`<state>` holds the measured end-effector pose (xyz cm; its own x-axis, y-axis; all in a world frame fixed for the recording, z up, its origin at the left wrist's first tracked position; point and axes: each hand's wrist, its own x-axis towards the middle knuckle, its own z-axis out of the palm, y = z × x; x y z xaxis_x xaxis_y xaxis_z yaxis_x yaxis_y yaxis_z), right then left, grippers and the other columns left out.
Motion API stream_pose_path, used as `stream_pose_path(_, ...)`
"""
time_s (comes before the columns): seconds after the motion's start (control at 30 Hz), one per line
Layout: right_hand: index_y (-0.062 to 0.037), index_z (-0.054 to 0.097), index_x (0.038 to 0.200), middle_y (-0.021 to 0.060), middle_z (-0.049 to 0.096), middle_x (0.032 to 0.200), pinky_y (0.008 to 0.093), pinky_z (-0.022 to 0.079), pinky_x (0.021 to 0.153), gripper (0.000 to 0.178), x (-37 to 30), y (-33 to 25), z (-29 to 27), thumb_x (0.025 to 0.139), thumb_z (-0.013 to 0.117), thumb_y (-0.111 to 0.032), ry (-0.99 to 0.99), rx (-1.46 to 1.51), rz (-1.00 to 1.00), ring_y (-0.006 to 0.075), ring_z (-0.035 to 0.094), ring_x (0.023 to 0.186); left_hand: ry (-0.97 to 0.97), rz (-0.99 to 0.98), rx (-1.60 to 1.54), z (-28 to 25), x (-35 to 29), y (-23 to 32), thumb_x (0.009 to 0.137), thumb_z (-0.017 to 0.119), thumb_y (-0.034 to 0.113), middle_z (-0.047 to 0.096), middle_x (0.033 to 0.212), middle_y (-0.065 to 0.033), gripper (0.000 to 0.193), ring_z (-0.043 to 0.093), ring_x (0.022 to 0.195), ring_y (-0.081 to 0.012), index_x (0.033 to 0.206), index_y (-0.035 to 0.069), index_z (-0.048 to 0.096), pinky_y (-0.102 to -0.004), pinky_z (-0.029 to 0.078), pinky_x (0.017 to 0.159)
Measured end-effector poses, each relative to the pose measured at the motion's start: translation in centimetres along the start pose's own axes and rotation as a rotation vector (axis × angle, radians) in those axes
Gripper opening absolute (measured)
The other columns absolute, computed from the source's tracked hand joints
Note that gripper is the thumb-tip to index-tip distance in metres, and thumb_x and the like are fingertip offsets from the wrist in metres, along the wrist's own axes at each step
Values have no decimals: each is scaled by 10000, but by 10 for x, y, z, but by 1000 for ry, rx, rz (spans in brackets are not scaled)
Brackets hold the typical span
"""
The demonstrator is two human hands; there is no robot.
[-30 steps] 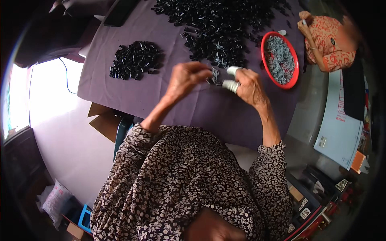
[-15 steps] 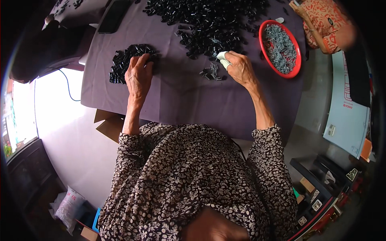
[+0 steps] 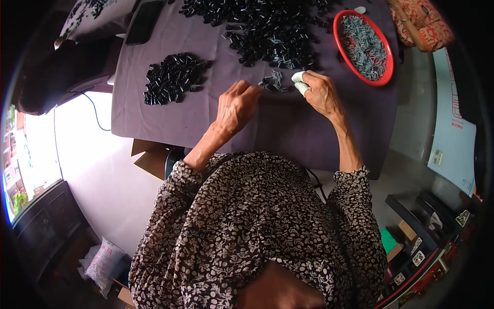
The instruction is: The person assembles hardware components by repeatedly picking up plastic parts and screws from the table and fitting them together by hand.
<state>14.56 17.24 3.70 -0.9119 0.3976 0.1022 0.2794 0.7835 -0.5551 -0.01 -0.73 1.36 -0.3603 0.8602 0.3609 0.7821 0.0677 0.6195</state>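
My left hand [image 3: 236,107] is over the near middle of the table, its fingers curled together; whatever they hold is hidden. Just past its fingertips lies a small heap of grey screws [image 3: 278,79] with a few black pieces. To the right of that heap my right hand [image 3: 324,93] is closed, with a white wrapping [image 3: 300,82] around its finger ends. Too little shows to make out anything pinched there. A small pile of short black plastic pieces [image 3: 172,78] lies left of my left hand. Beyond both hands spreads a larger pile of such black pieces [image 3: 272,38].
A red oval basin [image 3: 389,67] full of grey screws stands at the right of the purple-covered table [image 3: 216,56]. A black phone [image 3: 145,21] lies at the far left. Another person's arm [image 3: 407,32] is beyond the basin. An open cardboard box [image 3: 150,158] sits below the near edge.
My left hand has left the small black pile and moved right and nearer to me, beside the screw heap. The right hand has drawn slightly back from the large pile's edge.
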Motion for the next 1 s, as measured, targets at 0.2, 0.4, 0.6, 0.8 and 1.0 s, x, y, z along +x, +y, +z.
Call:
stream_pose_path(0.2,9,578,838,132,599,815,359,459,605,144,0,5,8,697,560,30,30,17,-9,335,573,714,-40,27,153,12,30,-5,726,591,68,537,750,-66,144,551,711,-258,867,85,617,-359,460,600)
stream_pose_path(0.4,9,594,873,136,619,806,335,463,602,160,-7,23,2,718,565,35,195,109,57,282,602,700,14,-57,106,16,35,-10,704,566,78,521,776,-65,133,551,759,-261,833,106,586,-374,465,618)
stream_pose_path(0.6,26,600,887,153,629,828,321,472,622,174,-12,45,-4,725,537,39,307,58,198,276,610,703,14,-104,99,10,38,-10,721,576,46,561,806,-103,165,571,738,-296,884,69,597,-369,465,643)
stream_pose_path(0.8,4,598,859,159,615,843,365,469,650,188,5,41,-4,696,508,26,311,-62,165,331,587,762,38,127,17,12,16,16,689,610,-8,570,890,-81,210,544,785,-250,886,64,600,-350,467,664)
stream_pose_path(1.0,-26,618,962,134,638,867,292,470,663,215,20,24,3,761,544,0,259,296,56,241,619,762,-15,262,-41,27,-1,24,673,656,17,548,953,-96,242,522,859,-276,904,46,587,-368,441,710)
